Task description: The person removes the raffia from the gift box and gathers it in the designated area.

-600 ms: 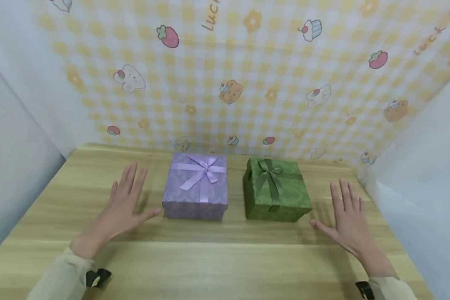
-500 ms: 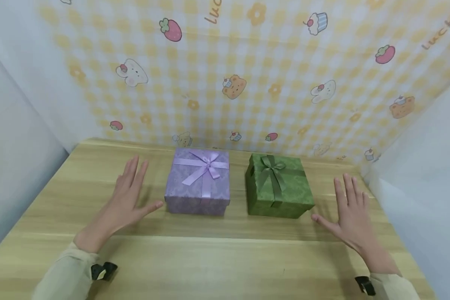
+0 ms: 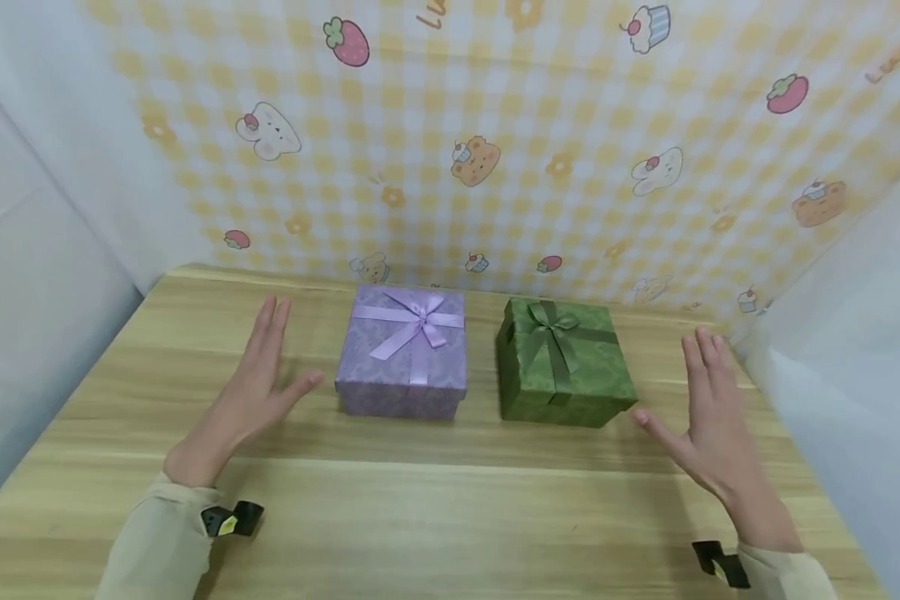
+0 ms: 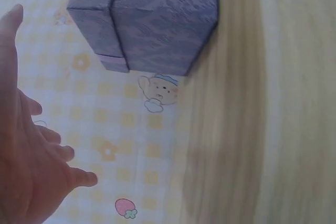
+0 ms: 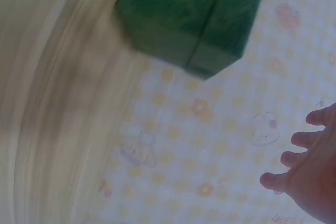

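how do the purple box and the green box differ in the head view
Colour: the purple box has a paler lilac bow; the green box has a darker green bow.
Pose: the purple box shows mainly its top and front, while the green box also shows its left side.
Place: the purple box is nearer the left hand, the green box nearer the right hand.
Both are closed and stand on the wooden table.

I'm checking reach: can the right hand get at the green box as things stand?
Probably yes: the right hand is open beside the green box, and nothing visible stands between them.
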The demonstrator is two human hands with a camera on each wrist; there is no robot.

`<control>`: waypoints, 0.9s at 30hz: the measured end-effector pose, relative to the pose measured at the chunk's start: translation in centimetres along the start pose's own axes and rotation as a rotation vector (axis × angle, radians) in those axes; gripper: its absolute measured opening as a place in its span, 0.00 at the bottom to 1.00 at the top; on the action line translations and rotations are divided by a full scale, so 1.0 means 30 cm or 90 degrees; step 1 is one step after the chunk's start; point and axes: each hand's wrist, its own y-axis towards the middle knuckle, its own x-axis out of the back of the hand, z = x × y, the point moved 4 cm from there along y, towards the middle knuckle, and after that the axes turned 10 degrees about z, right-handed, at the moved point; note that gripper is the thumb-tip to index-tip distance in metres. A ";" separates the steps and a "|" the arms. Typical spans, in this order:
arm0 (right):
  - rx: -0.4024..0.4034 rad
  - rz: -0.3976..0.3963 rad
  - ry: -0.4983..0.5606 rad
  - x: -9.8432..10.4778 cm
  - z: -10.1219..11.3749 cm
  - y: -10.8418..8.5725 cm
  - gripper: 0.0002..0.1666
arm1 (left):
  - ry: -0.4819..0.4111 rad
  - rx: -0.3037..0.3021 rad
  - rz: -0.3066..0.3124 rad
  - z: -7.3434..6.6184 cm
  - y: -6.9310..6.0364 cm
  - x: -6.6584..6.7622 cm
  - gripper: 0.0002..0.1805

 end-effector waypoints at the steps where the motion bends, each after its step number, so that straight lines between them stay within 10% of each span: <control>1: -0.003 0.001 0.033 -0.001 0.018 0.002 0.53 | -0.023 0.013 0.003 -0.003 0.003 0.002 0.48; 13: 0.088 -0.004 0.669 -0.088 0.349 0.177 0.38 | -0.389 0.118 -0.086 -0.101 0.085 -0.017 0.31; 23: -0.059 0.024 0.971 -0.261 0.498 0.262 0.32 | -0.393 0.154 -0.079 -0.119 0.109 -0.054 0.27; 27: -0.148 -0.001 0.893 -0.319 0.523 0.290 0.31 | -0.405 0.175 -0.076 -0.112 0.112 -0.075 0.27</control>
